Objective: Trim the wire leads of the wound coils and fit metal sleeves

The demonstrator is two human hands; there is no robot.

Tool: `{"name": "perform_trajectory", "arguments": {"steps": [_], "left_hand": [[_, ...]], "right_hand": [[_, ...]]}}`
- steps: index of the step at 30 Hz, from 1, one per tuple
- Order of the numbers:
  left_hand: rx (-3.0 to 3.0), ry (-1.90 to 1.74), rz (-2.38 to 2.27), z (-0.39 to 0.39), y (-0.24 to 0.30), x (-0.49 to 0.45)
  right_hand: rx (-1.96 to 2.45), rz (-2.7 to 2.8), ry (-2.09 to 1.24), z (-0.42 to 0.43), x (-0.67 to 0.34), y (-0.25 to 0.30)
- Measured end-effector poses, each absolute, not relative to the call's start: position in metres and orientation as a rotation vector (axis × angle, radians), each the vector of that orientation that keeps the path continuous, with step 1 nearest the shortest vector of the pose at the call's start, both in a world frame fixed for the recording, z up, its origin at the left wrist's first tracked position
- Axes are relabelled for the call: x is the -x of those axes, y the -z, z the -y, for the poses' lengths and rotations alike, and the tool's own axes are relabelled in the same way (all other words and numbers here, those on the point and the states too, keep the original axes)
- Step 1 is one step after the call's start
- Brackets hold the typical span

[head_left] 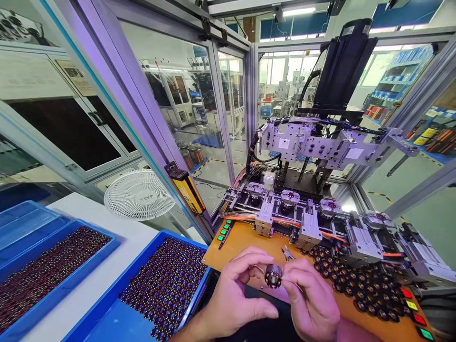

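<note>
Small dark cylindrical part (273, 276), held up in the lower middle of the frame, slightly right of centre.
From where I stand: one piece, short and drum-shaped, with a smooth grey-brown outer wall and copper-coloured spots spaced around its near end. Pose tilted, that end turned towards the wearer. The right hand (313, 297) pinches its right edge; the left hand (240, 294) curves around its left side, contact there unclear.

Bright windows (280, 70) and blue shelves (397, 83) stand beyond a pale floor (223, 172).
</note>
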State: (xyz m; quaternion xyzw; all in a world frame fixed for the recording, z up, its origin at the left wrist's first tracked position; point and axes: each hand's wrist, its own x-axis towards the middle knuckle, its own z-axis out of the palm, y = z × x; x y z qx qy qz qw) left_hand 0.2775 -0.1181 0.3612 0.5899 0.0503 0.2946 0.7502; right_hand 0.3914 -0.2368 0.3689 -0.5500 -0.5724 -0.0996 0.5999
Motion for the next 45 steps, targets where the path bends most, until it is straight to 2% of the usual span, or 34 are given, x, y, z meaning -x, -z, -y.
{"name": "perform_trajectory", "arguments": {"steps": [5,28,45], "left_hand": [[-1.196,-0.323,-0.149,0.117,-0.358,-0.273],[-1.157,-0.407,-0.032,0.127,-0.357,-0.277],[-1.21,-0.481,0.064,0.126,-0.354,-0.275]], "right_hand": [[1.258,1.38,0.204,0.237,-0.398,-0.369],[1.362,1.358,0.249,0.251,-0.393,-0.373],[1.36,1.308,0.15,0.25,-0.394,-0.369]]}}
